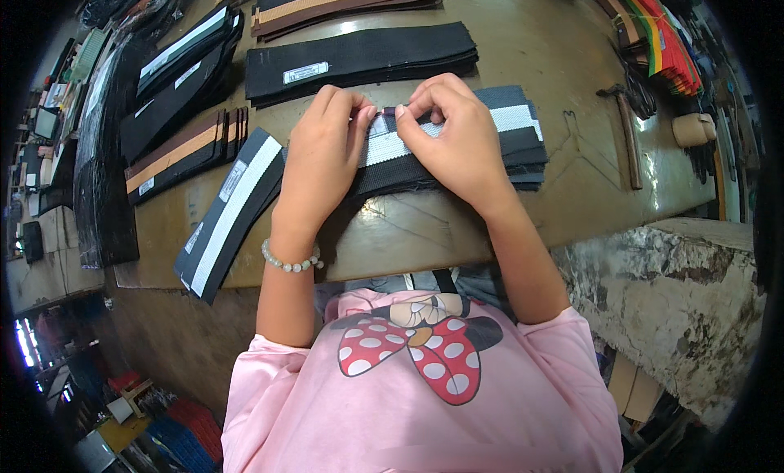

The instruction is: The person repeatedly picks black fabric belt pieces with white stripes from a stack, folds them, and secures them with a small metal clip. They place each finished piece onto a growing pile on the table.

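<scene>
My left hand (322, 150) and my right hand (457, 138) meet over a stack of woven strips (510, 150) in black, white and grey. Thumb and fingers of each hand are pinched together at a small dark piece (389, 112) between them; its kind is too small to tell. Just below it, a pale label (379, 128) shows on the top strip, partly covered by my fingers. Left of my left wrist, a second black-and-white pile of strips (233, 203) with pale labels lies slanted across the table's front edge.
Behind my hands are black strips (367, 56) and brown-and-tan strips (347, 6). More strip piles (184, 154) lie to the left, beside a plastic-wrapped black bundle (106, 154). On the table's (572, 211) right are red strips (665, 52), a rod (629, 142) and a tan roll (692, 131).
</scene>
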### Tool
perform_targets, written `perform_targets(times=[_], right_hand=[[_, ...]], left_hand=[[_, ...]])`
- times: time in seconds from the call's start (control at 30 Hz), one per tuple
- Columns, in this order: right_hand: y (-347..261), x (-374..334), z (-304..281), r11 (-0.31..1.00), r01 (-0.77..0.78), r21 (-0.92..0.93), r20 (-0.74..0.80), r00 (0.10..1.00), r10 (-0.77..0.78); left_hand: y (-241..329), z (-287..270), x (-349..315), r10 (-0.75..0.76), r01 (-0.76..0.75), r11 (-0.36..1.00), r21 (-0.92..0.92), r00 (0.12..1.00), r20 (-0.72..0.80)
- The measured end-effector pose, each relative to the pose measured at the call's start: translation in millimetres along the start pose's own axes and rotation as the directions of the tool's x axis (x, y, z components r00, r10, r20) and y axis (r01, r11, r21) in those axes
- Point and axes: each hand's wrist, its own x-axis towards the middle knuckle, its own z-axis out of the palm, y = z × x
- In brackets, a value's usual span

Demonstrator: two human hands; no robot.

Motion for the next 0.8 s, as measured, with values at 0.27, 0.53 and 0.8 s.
perform_targets(times=[0.27,0.53,0.8], right_hand=[[7.0,0.9,-3.0,0.999,-0.016,0.030,-0.060,0.998,0.017],[45.1,19.3,-66.6,0.803,-0.245,0.543,-0.070,0.940,0.334],[50.6,7.4,-56.7,0.933,-0.097,0.346,-0.140,0.978,0.154]], left_hand=[[0.5,4.4,-1.1,-0.028,0.024,0.999,-0.026,0.987,-0.156],[90.0,34.4,-22.9,0.359,-0.341,0.932,-0.119,0.911,0.204],[31.7,43.6,28.3,0.091,-0.092,0.996,0.012,0.992,0.088]])
